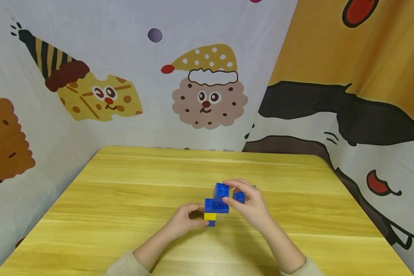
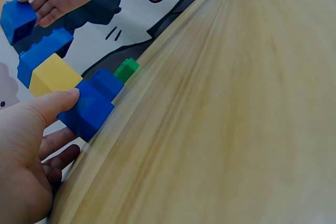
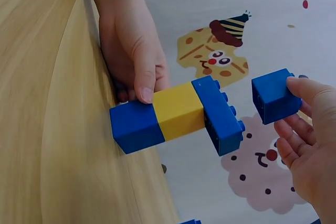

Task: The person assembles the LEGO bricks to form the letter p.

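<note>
A small tower of toy building bricks stands on the table. Its base is a blue brick [image 3: 135, 126], with a yellow brick [image 3: 178, 109] on it and a longer blue brick [image 3: 218, 114] across the top, jutting out to the right in the head view. The left hand [image 1: 183, 222] grips the tower low down, its thumb against the bottom blue brick and its other fingers partly hidden behind. Between thumb and fingertip, the right hand [image 1: 252, 203] pinches a square blue brick [image 3: 275, 95]. That brick hovers above the long one, with a gap between them in the right wrist view.
Behind the right hand, another blue brick [image 1: 239, 197] sits on the wooden table [image 1: 141, 184]. A green brick [image 2: 126, 70] lies just beyond it, mostly hidden in the head view. Cloth with cartoon prints [image 1: 124, 57] hangs behind the table's far edge.
</note>
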`<control>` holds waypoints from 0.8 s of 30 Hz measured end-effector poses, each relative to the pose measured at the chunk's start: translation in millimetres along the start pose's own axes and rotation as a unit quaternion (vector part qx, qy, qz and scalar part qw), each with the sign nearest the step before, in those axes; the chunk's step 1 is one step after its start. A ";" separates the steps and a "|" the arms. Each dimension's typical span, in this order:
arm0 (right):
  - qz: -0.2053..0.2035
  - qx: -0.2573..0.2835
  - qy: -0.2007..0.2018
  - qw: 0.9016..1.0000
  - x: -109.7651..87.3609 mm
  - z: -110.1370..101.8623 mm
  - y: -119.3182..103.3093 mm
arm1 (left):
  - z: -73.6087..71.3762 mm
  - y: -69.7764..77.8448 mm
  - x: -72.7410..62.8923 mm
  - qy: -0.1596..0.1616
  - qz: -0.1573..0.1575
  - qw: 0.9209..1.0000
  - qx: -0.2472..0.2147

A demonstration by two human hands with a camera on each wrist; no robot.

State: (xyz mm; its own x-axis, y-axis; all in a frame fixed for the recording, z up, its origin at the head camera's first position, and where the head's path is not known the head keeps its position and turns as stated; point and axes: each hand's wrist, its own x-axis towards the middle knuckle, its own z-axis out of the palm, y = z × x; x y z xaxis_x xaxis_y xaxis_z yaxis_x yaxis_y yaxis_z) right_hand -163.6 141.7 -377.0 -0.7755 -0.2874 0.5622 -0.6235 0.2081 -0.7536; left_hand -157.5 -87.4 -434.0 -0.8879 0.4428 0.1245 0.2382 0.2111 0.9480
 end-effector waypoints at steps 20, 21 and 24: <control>0.048 -0.024 -0.046 0.998 7.1 15.4 -28.0 | 0.2 0.3 -0.8 0.005 0.001 1.000 0.016; 0.049 -0.025 -0.047 0.997 6.9 15.7 -27.5 | 0.2 0.6 -0.9 0.006 0.000 1.000 0.017; 0.053 -0.026 -0.050 0.997 6.0 15.7 -26.3 | 0.2 -0.6 -0.1 0.005 -0.001 1.000 0.019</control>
State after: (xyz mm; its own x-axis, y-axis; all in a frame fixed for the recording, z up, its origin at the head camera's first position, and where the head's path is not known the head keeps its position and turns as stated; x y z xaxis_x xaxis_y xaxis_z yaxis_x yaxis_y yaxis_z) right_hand -150.3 119.8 -359.2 -0.8252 -0.3523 0.4416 -0.5448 0.2896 -0.7870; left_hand -157.5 -87.5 -434.7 -0.8921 0.4341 0.1253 0.2505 0.2445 0.9367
